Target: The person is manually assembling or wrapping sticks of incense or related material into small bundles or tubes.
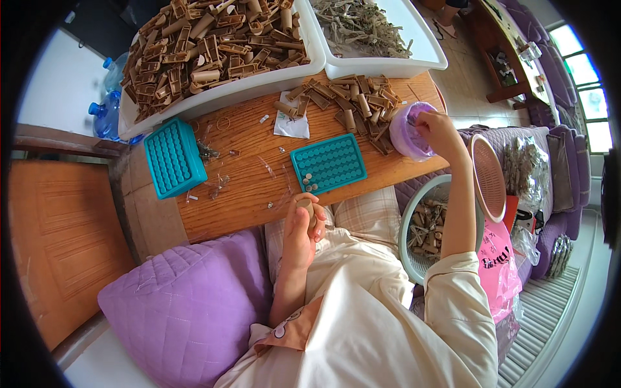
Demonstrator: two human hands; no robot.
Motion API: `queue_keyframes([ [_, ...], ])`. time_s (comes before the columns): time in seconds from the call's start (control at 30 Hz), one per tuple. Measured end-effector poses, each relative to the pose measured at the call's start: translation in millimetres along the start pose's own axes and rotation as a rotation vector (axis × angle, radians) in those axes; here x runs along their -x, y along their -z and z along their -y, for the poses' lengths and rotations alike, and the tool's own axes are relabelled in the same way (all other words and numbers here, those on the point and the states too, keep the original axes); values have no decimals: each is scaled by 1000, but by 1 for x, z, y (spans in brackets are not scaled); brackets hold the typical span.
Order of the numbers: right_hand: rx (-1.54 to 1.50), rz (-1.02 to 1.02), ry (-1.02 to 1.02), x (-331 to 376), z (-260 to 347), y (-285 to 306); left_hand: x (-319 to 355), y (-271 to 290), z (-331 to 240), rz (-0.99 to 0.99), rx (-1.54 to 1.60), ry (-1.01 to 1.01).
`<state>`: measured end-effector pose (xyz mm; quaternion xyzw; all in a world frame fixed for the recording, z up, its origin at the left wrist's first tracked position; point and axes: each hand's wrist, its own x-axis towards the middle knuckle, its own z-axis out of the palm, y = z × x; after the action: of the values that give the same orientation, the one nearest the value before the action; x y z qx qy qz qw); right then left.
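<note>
My left hand (301, 234) is closed around a small brown tube-shaped piece (306, 208), held upright just off the table's near edge. Over at the right, the fingers of my right hand (437, 132) are bent together inside a lilac tub (398, 137); the tub's wall and the hand hide whatever lies at their tips. Between the hands is a flat teal tray (336, 158) with rows of round hollows. Several small grey discs (308, 183) sit at its near left corner. Behind it, a loose pile of brown pieces (363, 105) reaches to the tub.
A white bin (284, 81) heaped with brown pieces and another white bin (414, 63) of greyish bits stand behind. A stack of teal trays (173, 158) is at the left. By my right side are a pale basket (409, 249), a pink basket (486, 171) and a pink bag (499, 271).
</note>
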<state>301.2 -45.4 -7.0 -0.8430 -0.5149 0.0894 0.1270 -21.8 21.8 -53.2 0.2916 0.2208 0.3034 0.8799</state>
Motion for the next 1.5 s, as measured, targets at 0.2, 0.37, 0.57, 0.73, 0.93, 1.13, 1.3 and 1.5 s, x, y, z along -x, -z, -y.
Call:
queue_keyframes([
  [0.2, -641, -37, -317, 8, 8, 17, -1, 5, -1, -17, 308, 138],
  [0.37, -893, -60, -381, 24, 29, 15, 0, -4, -1, -16, 502, 273],
  [0.57, -1084, -5, 295, 59, 121, -40, 4, -4, 5, 51, 710, 394],
  [0.73, -895, -71, 332, 75, 155, -48, 2, -10, 7, 124, 417, 308],
  [0.93, -895, -60, 264, 81, 154, -35, 9, -14, 10, 79, 287, 313],
  [1.13, -757, -98, 307, 86, 151, -29, 10, -16, 11, 107, 247, 303],
  [1.3, -745, -117, 273, 86, 155, -28, 12, -26, 9, -12, 258, 345],
  [1.5, -756, -106, 225, 89, 152, -39, 10, -32, 16, -143, 222, 323],
])
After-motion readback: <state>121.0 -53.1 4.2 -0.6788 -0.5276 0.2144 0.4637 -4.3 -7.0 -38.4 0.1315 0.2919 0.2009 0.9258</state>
